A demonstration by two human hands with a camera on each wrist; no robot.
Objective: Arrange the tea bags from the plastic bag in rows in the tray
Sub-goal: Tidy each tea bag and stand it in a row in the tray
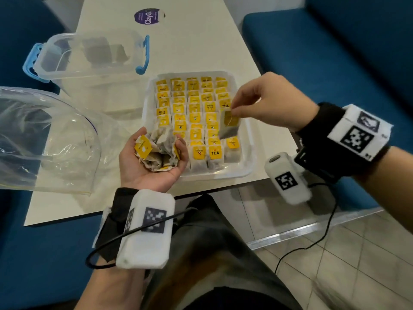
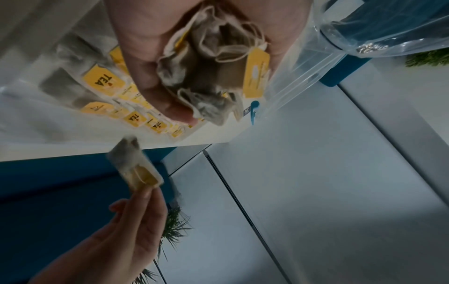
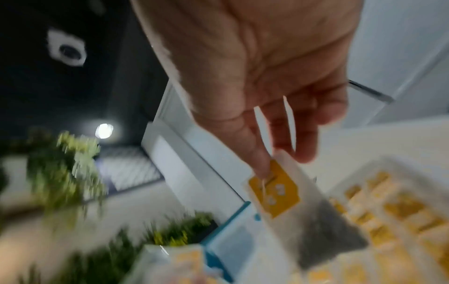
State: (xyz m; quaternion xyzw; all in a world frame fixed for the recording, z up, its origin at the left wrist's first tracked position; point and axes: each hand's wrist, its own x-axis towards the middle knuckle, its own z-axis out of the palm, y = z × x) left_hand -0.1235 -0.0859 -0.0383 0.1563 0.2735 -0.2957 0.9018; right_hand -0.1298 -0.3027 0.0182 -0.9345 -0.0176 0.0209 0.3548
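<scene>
A white tray [image 1: 248,151] on the table holds several rows of tea bags with yellow tags [image 1: 194,117]. My right hand [image 1: 234,111] pinches one tea bag [image 1: 230,125] by its top, hanging over the tray's right column. The same tea bag [image 3: 301,207] dangles from my right hand [image 3: 272,165] in the right wrist view, blurred. My left hand [image 1: 154,157] lies palm up at the tray's near left corner, fingers cupped round a bunch of tea bags [image 1: 158,151]. That bunch of tea bags [image 2: 206,76] fills the left wrist view. The clear plastic bag [image 1: 44,139] lies at the left.
A clear storage box [image 1: 89,61] with blue handles stands behind the bag, with a few tea bags inside. A purple sticker [image 1: 148,16] is on the far table. Blue seats flank the table; its near edge [image 1: 134,209] is close to my lap.
</scene>
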